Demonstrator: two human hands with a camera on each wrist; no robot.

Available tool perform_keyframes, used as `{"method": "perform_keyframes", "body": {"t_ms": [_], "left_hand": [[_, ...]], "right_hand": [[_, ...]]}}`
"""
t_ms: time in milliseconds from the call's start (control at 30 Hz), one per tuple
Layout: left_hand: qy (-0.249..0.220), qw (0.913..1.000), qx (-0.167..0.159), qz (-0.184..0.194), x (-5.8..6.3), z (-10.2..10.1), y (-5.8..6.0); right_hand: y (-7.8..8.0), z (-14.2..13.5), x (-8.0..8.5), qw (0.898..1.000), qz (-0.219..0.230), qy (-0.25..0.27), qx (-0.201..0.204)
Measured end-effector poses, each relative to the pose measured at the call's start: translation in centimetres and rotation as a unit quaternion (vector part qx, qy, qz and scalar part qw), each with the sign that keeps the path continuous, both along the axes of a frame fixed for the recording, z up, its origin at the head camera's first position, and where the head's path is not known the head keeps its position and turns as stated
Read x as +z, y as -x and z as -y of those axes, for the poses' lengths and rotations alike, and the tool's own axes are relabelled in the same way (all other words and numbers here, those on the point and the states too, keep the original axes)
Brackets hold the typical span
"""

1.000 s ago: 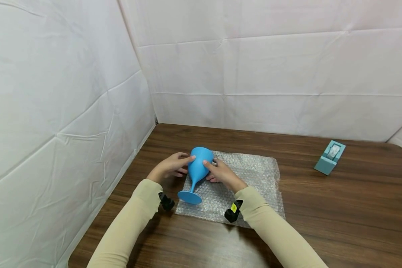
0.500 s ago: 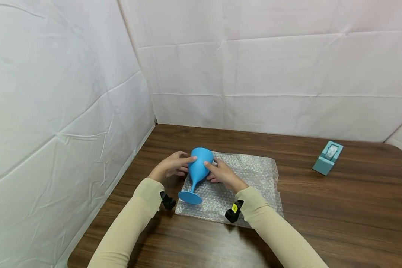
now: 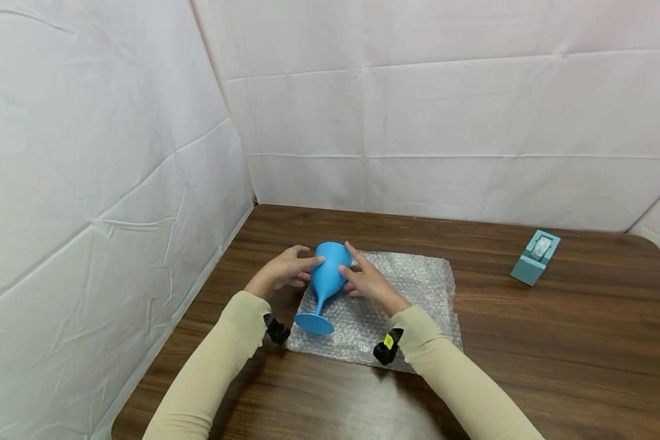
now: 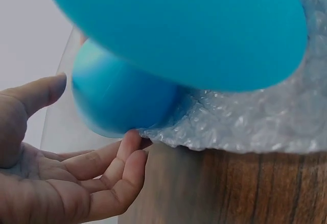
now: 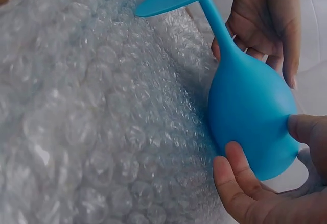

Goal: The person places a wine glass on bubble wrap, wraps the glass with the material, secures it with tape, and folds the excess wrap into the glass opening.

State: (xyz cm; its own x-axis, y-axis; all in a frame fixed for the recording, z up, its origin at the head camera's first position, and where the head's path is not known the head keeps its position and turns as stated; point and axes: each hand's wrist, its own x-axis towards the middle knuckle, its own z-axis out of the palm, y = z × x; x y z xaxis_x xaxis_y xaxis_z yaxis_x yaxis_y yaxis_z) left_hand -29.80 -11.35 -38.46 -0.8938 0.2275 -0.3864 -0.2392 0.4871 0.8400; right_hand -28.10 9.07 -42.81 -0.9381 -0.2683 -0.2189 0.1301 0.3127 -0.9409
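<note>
A blue wine glass (image 3: 327,274) lies on its side on a sheet of bubble wrap (image 3: 407,287), foot toward me and rim away. My right hand (image 3: 370,282) holds its bowl from the right, the thumb on the near side and one finger stretched along the rim. To the left is my left hand (image 3: 286,272). In the left wrist view, its thumb stands apart from the bowl, while its bent fingers (image 4: 130,150) reach low beside the bowl at the wrap's edge. The foot hides part of the bowl there.
A teal box-like holder (image 3: 536,258) with a pale piece in it stands on the brown wooden table (image 3: 528,342) at the right. White sheeting (image 3: 445,122) hangs behind the table and along its left side.
My right hand's index finger has stretched out along the rim, and that hand has shifted slightly right. The left hand and the wine glass stay nearly in place.
</note>
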Motion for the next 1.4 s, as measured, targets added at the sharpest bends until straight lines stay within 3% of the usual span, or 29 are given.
{"method": "perform_keyframes", "body": {"t_ms": [433, 900, 1400], "left_hand": [[-0.011, 0.9998, -0.015, 0.000, 0.8, -0.2, -0.1], [-0.048, 0.9981, -0.034, -0.019, 0.8, -0.4, -0.2], [-0.092, 0.9948, -0.037, -0.024, 1.6, -1.4, -0.6]], "right_hand": [[0.1, -1.6, -0.1, 1.000, 0.004, -0.010, 0.002], [0.2, -3.3, -0.5, 0.999, 0.009, 0.039, 0.005], [0.5, -4.7, -1.3, 0.996, 0.051, 0.069, -0.003]]}}
